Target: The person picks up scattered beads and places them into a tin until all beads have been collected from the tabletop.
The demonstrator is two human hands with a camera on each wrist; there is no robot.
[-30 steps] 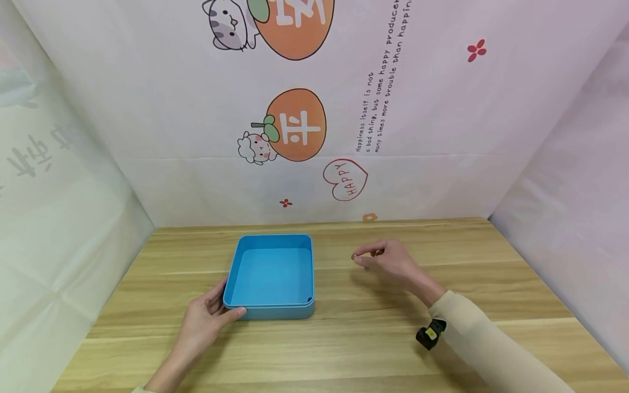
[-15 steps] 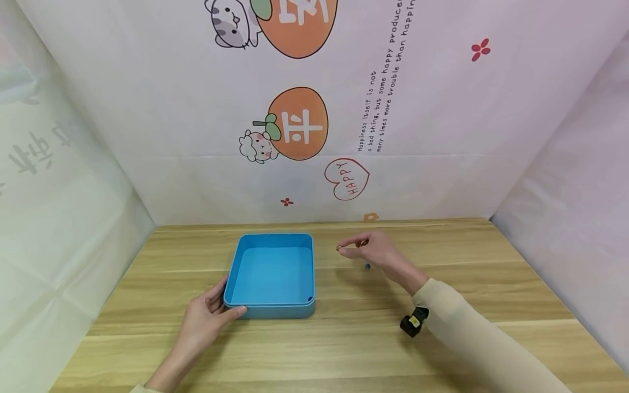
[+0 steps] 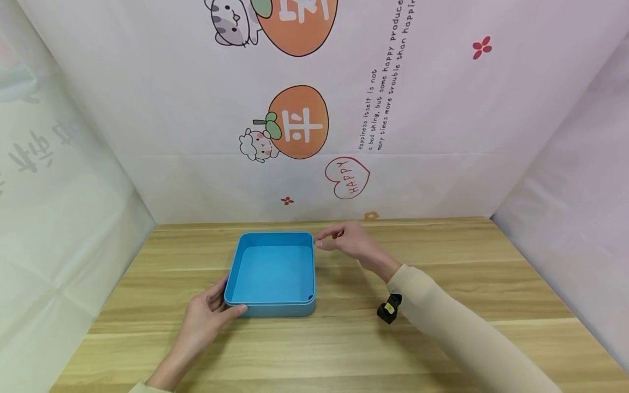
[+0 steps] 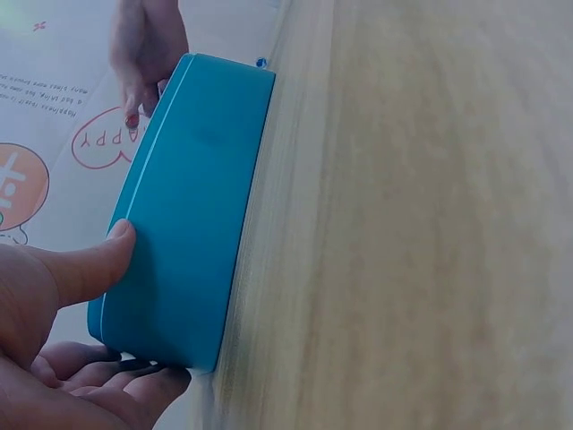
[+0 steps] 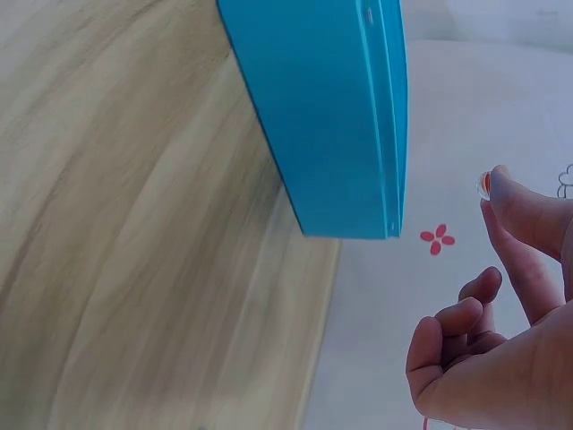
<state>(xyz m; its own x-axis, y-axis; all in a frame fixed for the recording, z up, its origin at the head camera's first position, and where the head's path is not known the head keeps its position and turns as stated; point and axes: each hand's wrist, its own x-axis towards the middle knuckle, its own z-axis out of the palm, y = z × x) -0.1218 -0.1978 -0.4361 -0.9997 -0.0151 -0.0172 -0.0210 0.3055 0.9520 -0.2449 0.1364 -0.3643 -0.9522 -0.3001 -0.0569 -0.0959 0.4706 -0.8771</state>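
A square blue open-topped box (image 3: 275,273) stands on the table. My left hand (image 3: 203,319) grips its near left corner, the thumb on the front wall and the fingers at the left side. My right hand (image 3: 351,240) is at the box's far right corner, level with the rim. Thumb and forefinger pinch a small clear marble (image 5: 484,185) with orange inside; the other fingers are curled. A dark spot (image 3: 310,297) shows in the box's near right corner, too small to identify. In the left wrist view a small blue ball (image 4: 260,63) lies beyond the box.
The wooden table (image 3: 275,355) ends at a white printed backdrop (image 3: 422,180) behind the box. White sheets hang at the left and right. A black wrist device (image 3: 389,309) hangs below my right sleeve.
My right hand has moved left and away from me with the marble, up to the box. The blue ball came into view beneath it, then was covered again. My left hand stays put.
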